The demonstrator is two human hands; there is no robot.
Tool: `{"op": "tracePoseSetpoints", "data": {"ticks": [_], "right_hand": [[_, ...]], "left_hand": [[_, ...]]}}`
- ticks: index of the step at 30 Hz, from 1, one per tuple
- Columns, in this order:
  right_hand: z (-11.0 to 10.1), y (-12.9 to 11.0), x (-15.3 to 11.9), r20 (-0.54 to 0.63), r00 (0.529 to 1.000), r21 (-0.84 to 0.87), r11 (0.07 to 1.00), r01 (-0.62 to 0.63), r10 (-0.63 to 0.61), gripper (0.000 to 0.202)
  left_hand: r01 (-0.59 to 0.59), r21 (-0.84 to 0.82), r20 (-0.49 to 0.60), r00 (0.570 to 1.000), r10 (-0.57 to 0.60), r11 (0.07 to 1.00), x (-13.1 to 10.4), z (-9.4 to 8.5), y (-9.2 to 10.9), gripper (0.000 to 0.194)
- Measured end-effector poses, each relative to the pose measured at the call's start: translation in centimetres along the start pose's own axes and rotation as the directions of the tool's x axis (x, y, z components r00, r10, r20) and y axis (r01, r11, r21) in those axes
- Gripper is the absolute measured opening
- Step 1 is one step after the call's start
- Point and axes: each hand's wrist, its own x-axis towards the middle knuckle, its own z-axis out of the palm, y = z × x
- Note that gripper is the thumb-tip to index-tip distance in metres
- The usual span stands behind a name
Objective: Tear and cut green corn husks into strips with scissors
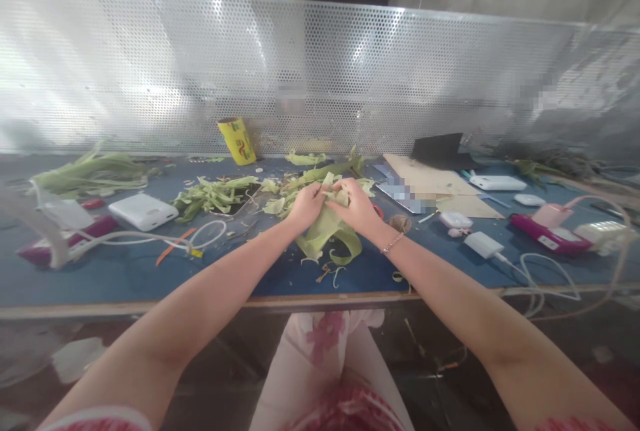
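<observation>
My left hand (307, 208) and my right hand (354, 204) meet over the middle of the blue table, fingers closed on a pale green leaf strip, perhaps corn husk (327, 227). Its broad end hangs down toward me and curls at the bottom. My fingertips partly hide the upper end. Under and behind my hands lies a heap of similar green strips (280, 201). Another pile of cut green strips (215, 194) sits to the left, beside a dark flat device. Small scraps (330, 274) are scattered just in front of the held piece.
A yellow can-like container (237, 141) leans at the back by the perforated metal screen (190, 71). White power banks (143, 211), cables and purple power strips (550, 234) occupy both sides. Cardboard sheets (430, 177) lie right of centre. Long green leaves (95, 174) lie far left.
</observation>
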Motion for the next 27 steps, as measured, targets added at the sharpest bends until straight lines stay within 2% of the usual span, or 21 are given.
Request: {"op": "tracePoseSetpoints", "data": {"ticks": [3, 5, 8, 14, 18, 22, 25, 27], "right_hand": [[0.22, 0.08, 0.20, 0.068, 0.971, 0.105, 0.966, -0.234, 0.228, 0.022], [0.18, 0.16, 0.28, 0.095, 0.953, 0.132, 0.946, -0.297, 0.286, 0.019], [-0.01, 0.24, 0.35, 0.043, 0.949, 0.089, 0.945, -0.315, 0.312, 0.015], [-0.07, 0.33, 0.51, 0.018, 0.978, 0.013, 0.978, -0.210, 0.210, 0.011], [-0.06, 0.42, 0.39, -0.022, 1.000, -0.077, 0.997, -0.015, 0.013, 0.012], [-0.30, 0.41, 0.05, 0.025, 0.989, -0.094, 0.984, 0.150, -0.149, 0.013], [-0.37, 0.37, -0.01, 0.052, 0.988, -0.079, 0.986, 0.150, -0.146, 0.012], [-0.29, 0.39, 0.08, 0.034, 0.999, -0.056, 0.998, 0.042, -0.040, 0.009]], "left_hand": [[0.035, -0.033, -0.032, 0.999, -0.036, 0.999, -0.04, 0.16, 0.10, 0.035], [0.059, -0.090, -0.028, 0.998, -0.062, 0.994, -0.01, 0.35, -0.01, 0.035], [0.103, -0.179, 0.018, 0.995, -0.102, 0.978, 0.14, 0.67, -0.48, 0.031], [0.087, -0.139, 0.045, 0.996, -0.082, 0.987, 0.31, 0.79, -0.77, 0.030], [0.081, -0.066, 0.033, 0.996, -0.078, 0.995, 0.29, 0.60, -0.46, 0.028], [0.097, -0.091, 0.048, 0.995, -0.093, 0.991, 0.27, 0.55, -0.53, 0.029], [0.117, -0.146, 0.082, 0.991, -0.106, 0.982, 0.23, 0.62, -0.69, 0.032], [0.142, -0.200, 0.078, 0.989, -0.129, 0.969, 0.25, 0.74, -0.81, 0.032]]}}
